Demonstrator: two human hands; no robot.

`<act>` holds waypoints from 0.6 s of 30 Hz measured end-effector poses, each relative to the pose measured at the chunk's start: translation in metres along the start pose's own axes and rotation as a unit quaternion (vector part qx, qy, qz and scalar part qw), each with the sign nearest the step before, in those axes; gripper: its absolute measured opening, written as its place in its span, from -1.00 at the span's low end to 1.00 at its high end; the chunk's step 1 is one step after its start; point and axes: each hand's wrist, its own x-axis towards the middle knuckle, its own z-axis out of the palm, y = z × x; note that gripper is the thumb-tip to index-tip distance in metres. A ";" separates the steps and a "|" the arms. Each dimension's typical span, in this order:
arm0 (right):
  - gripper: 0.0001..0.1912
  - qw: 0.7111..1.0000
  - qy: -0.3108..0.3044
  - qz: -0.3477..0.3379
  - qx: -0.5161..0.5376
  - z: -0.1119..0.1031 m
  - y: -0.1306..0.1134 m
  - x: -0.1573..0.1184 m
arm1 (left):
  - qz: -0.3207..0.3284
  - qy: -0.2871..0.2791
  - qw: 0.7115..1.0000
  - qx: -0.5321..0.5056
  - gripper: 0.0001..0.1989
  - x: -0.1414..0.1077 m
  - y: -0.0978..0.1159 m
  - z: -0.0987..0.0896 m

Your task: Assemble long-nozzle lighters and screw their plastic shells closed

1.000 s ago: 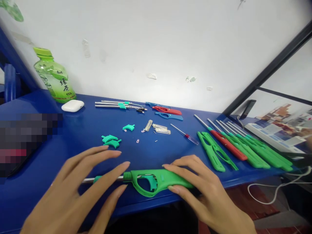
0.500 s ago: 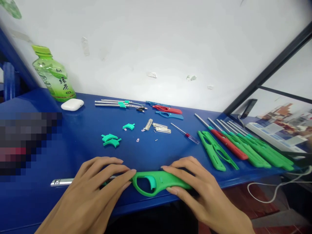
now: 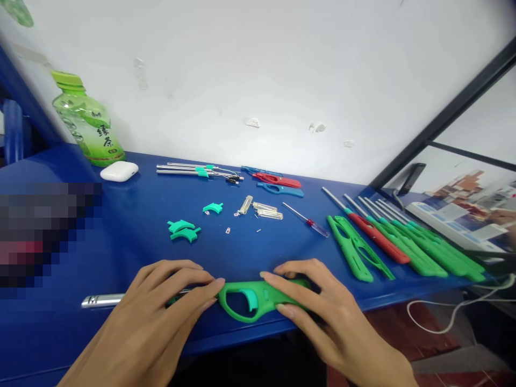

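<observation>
A green long-nosed lighter [image 3: 258, 303] lies across the front edge of the blue table, its metal tube [image 3: 102, 301] pointing left and a teal trigger [image 3: 250, 300] showing in its loop. My left hand [image 3: 157, 317] is closed over the neck, fingertips at the tip of the green handle; it covers the middle of the tube. Around the handle's right end, my right hand [image 3: 326, 312] grips with thumb below and fingers on top. Beyond the hands lie loose teal triggers [image 3: 185, 235], clear fuel tanks [image 3: 269, 215] and tiny pale parts [image 3: 228, 230].
A screwdriver [image 3: 316, 228] and several lighters [image 3: 419, 242] lie on the right, beside open green shells [image 3: 346, 250]. Metal tubes with wires [image 3: 183, 171], red and blue shells [image 3: 282, 181], a white case [image 3: 120, 171] and a tea bottle [image 3: 91, 123] stand farther back.
My right hand's fingers have slid slightly left along the green handle. My left hand and the lighter are almost where they were.
</observation>
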 end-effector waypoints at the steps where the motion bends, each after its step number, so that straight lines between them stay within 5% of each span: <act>1: -0.54 1.000 -0.001 -0.005 -0.001 0.001 0.000 0.000 | 0.000 0.006 1.000 -0.004 -0.67 0.000 0.001 0.000; 9: -0.47 1.000 -0.014 -0.015 0.004 -0.001 -0.005 0.001 | 0.034 0.041 0.998 -0.038 -0.53 0.009 0.004 -0.006; 18: -0.49 0.999 -0.021 -0.029 -0.035 -0.003 -0.004 0.002 | 0.011 0.004 1.000 -0.006 -0.57 0.012 0.008 -0.014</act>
